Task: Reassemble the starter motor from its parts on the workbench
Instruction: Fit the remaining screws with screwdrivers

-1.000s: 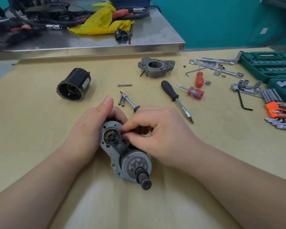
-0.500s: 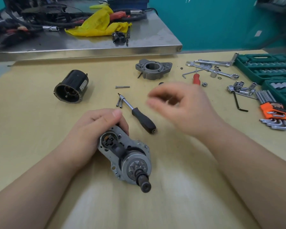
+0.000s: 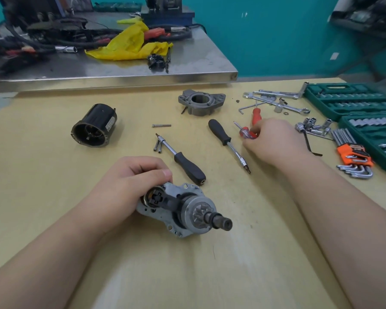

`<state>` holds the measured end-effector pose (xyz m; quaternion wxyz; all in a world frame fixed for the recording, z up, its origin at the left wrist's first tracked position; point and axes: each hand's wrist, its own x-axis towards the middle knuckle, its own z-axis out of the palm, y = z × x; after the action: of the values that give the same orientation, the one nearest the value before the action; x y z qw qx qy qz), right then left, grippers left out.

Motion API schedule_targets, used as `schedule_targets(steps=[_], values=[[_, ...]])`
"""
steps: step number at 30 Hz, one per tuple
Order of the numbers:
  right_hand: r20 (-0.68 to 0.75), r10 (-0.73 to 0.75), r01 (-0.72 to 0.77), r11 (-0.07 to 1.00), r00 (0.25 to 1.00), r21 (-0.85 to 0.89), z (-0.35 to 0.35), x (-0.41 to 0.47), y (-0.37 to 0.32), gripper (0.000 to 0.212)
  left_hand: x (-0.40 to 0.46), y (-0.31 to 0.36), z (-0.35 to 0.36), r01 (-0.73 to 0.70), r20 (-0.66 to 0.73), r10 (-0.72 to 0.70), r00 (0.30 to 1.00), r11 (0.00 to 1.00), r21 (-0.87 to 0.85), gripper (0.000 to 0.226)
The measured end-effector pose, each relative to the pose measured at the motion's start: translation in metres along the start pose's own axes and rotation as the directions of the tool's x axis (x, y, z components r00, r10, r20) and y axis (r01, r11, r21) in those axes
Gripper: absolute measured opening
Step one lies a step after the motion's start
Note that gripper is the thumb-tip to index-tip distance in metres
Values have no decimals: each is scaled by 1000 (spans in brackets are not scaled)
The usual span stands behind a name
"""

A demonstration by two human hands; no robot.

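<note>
The starter (image 3: 183,210) lies on the bench (image 3: 54,197) near the front edge, pinion shaft pointing right and toward the camera, and everything else sits around it. The left hand (image 3: 129,184) is wrapped round its rear end, fingers curled over the top and the thumb pressing on the plate edge. The right hand (image 3: 274,141) is well off to the starter's upper right, fingertips closing on the small red screwdriver (image 3: 245,132) — whether it's properly pinched or just touched, can't tell. Just behind the starter sits a black driver (image 3: 183,159) with two bolts (image 3: 158,146) beside its tip, and a second black driver (image 3: 227,143) lies between that one and the right hand. Farther back — a lone bolt (image 3: 161,125), then the grey nose housing (image 3: 201,102). The black field case (image 3: 95,127) lies on its side off to the starter's upper left, open end facing the camera. Far right of the starter are hex keys (image 3: 352,157) and green socket trays (image 3: 352,101).
</note>
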<state>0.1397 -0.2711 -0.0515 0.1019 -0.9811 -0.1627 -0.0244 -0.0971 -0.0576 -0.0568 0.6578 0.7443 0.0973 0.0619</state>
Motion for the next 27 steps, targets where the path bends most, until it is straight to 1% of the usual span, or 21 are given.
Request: schedule_targets(steps=[3,4,6,8,10,12,14,16,19,21,23,25,27], values=[[-105,11,11,978,994,210,-4,-4,-2,21,-1,1,-3,-12,32,11,999,999,32,28],[-131,1,31,969,991,244,-5,-5,-3,17,-2,1,-4,-14,40,12,999,999,41,32],[-119,-35,59,977,992,205,-6,-9,-10,17,-1,1,-4,-12,39,10,999,999,50,36],[-40,-75,79,990,996,120,-4,-14,-17,29,0,1,-3,-9,29,8,1000,999,51,37],[23,-101,99,994,995,55,0,-17,-20,31,1,1,-2,-8,19,7,1000,998,60,36],[49,-102,100,995,994,29,1,-17,-19,33,1,2,0,0,-6,0,1000,998,59,31],[85,-100,98,995,991,28,0,-15,-16,40,2,2,4,15,-50,-13,999,999,45,26],[154,-115,114,993,981,13,-2,-14,-14,46,2,0,7,20,-103,-15,995,999,48,27],[252,-132,138,990,959,-9,-4,-13,-11,46,0,-2,10,7,-177,6,984,997,72,31],[264,-140,148,989,954,-8,-5,-14,-10,40,-2,-4,9,-2,-217,17,976,998,67,39],[245,-133,143,989,960,-23,-6,-15,-12,37,-3,-5,7,-2,-266,16,964,998,56,40],[190,-120,123,992,975,-7,-7,-17,-13,35,-2,-7,7,0,-307,18,951,998,59,33],[62,-123,117,989,991,92,-9,-19,-15,29,-1,-8,7,-6,-336,31,941,997,76,31]])
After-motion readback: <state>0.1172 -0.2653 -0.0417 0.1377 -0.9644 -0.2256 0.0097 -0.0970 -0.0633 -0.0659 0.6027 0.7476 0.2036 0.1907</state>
